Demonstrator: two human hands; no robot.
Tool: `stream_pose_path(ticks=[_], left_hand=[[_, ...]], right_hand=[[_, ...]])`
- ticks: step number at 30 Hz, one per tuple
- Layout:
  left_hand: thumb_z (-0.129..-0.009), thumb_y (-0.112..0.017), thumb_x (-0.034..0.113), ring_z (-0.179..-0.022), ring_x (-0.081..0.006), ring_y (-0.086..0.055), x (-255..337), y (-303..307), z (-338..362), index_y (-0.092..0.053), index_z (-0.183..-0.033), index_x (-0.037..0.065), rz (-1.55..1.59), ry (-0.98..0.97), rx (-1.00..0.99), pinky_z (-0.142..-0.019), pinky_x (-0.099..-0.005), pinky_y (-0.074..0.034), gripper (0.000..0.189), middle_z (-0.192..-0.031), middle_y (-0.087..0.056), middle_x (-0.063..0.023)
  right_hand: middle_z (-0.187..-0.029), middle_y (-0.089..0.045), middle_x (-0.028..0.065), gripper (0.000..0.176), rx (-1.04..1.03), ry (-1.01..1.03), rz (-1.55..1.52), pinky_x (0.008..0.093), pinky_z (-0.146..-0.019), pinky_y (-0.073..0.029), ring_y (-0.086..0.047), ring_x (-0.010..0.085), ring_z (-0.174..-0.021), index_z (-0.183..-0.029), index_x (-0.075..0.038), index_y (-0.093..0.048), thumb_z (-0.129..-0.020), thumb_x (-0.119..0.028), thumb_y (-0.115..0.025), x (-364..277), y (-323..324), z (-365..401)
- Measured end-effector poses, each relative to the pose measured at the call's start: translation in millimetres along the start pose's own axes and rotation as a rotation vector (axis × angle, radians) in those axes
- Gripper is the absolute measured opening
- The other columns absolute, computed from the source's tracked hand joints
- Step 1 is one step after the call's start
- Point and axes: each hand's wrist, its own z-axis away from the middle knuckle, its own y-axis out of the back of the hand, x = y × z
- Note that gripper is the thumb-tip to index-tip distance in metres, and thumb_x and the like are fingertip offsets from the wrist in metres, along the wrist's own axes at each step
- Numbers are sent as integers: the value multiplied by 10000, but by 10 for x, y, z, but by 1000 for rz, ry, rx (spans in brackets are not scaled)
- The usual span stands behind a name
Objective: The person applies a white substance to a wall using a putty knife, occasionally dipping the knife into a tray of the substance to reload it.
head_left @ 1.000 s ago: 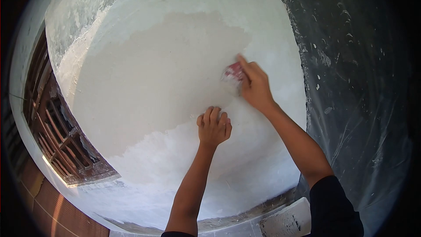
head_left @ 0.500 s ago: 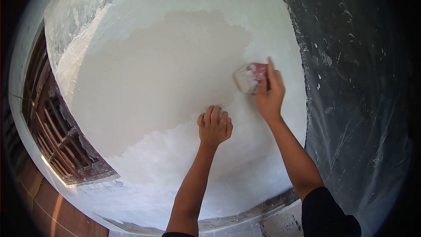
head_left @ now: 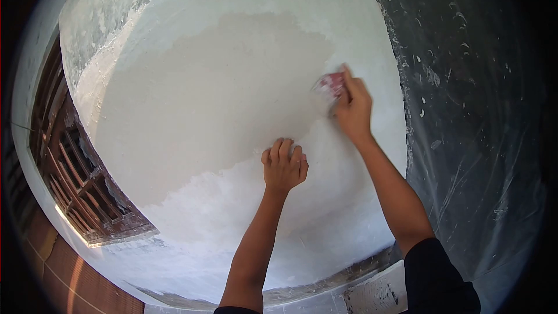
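Note:
My right hand [head_left: 356,109] is closed around a red putty knife [head_left: 332,84] smeared with white filler. Its blade lies against the wall at the right edge of a greyish coated patch [head_left: 197,93]. Lower and to the left, my left hand [head_left: 283,166] is held up before the wall with its fingers curled. A bit of something pale shows by those fingertips, but what it is stays hidden. Paler, whitish wall [head_left: 325,209] surrounds the patch below and to the right.
On the left is a brown wooden window with bars [head_left: 87,186]. A dark, paint-spattered sheet [head_left: 471,110] hangs along the right side. At the bottom right, near the wall's foot, lies a pale panel with dark smears [head_left: 378,296].
My right hand and the putty knife have moved slightly up and to the left along the wall. The left hand has stayed in place.

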Motion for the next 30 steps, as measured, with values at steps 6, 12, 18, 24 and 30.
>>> stream_pose_path(ticks=[6,12,18,24,30], left_hand=[[-808,-599,251,-1167,-251,-464,-17,-5,17,-522,-1083,136,4,-31,-26,-925,-415,-272,307,-1201,-512,-74],[-824,-592,255,-1173,-257,-458,-21,-23,32,-513,-1100,138,-2,-25,-36,-926,-419,-269,310,-1204,-512,-79],[-814,-578,248,-1133,-227,-501,4,16,-3,-527,-1059,168,-11,0,-10,-914,-393,-309,263,-1182,-543,-48],[-826,-592,252,-1175,-256,-456,-16,-16,19,-506,-1107,132,4,-49,-28,-928,-419,-265,317,-1201,-511,-80],[-821,-596,245,-1176,-252,-459,-16,10,11,-516,-1083,136,15,-27,-18,-924,-411,-263,296,-1205,-507,-77]], right_hand=[[-878,-549,159,591,-102,-1,-99,327,-732,-479,-597,302,-811,-1348,-9,-541,-785,166,-499,-311,107,-96],[-913,-561,179,563,174,-199,22,367,-792,-489,-581,329,-836,-1381,17,-489,-828,119,-517,151,65,-193],[-902,-545,182,575,-70,-56,-108,342,-794,-482,-582,306,-840,-1393,6,-484,-836,143,-506,-272,88,64],[-919,-550,188,567,265,-297,-7,370,-779,-481,-582,333,-845,-1396,22,-469,-838,123,-496,139,167,4],[-951,-563,190,615,-145,-9,-110,358,-798,-489,-587,331,-870,-1396,12,-475,-799,159,-513,-239,4,423]])
